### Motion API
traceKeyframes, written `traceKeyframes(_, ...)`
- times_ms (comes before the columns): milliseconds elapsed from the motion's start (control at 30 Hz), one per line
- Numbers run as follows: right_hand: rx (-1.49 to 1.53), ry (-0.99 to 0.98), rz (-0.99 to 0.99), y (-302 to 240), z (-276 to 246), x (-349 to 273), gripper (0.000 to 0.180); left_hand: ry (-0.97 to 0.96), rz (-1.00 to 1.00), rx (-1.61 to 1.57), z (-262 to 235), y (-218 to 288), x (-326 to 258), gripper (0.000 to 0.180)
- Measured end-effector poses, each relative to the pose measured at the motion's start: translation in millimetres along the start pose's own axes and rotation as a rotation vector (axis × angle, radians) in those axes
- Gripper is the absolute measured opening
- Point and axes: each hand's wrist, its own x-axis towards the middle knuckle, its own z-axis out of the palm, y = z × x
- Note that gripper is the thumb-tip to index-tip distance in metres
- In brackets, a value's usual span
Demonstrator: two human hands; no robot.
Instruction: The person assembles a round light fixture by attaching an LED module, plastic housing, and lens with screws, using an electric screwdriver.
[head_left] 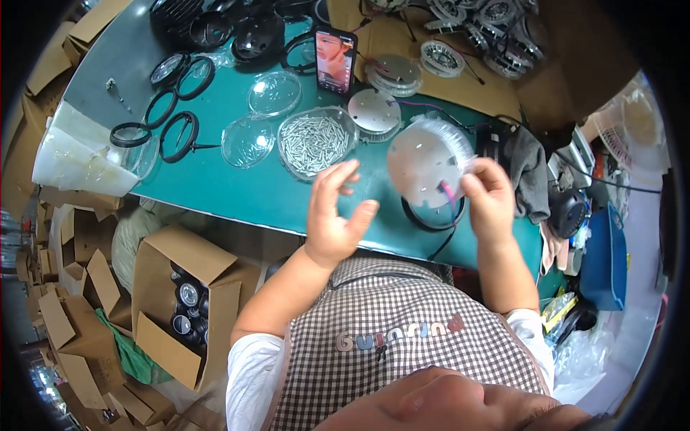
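At a green workbench (pixel 237 190), a person's right hand (pixel 491 194) pinches a round disc unit (pixel 424 161) at its right edge, thumb and fingertips closed together on the rim, while the left hand (pixel 332 219) hangs just beside a tub (pixel 291 171) of small silver pins, thumb and fingers parted, holding nothing. Good handling here likely means gripping only the rim, bringing the free hand to the opposite edge for balance, and keeping the lead (pixel 448 192) slack and unpinched. The unit hangs over the bench's near side, overlapping a black ring (pixel 424 221); whether they touch cannot be told. Its flat face is matte silver-grey, dotted with small dark marks, its ribbed side clear, its lead pinkish-purple
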Motion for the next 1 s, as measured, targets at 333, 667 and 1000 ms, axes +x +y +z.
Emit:
traceKeyframes(333,-0.354,-0.26,-0.132,19,16,-45,0.036,-0.262,-0.468,-0.603,49,10,-1,0.118)
traceKeyframes(667,-1.463,0.661,-0.253,34,-189,11,0.05,-0.202,-0.43,-0.571,42,3,0,0.124)
traceKeyframes(1000,-0.915,0.484,-0.399,-18,-131,-5,0.042,-0.267,-0.353,-0.583,74,1,21,0.118)
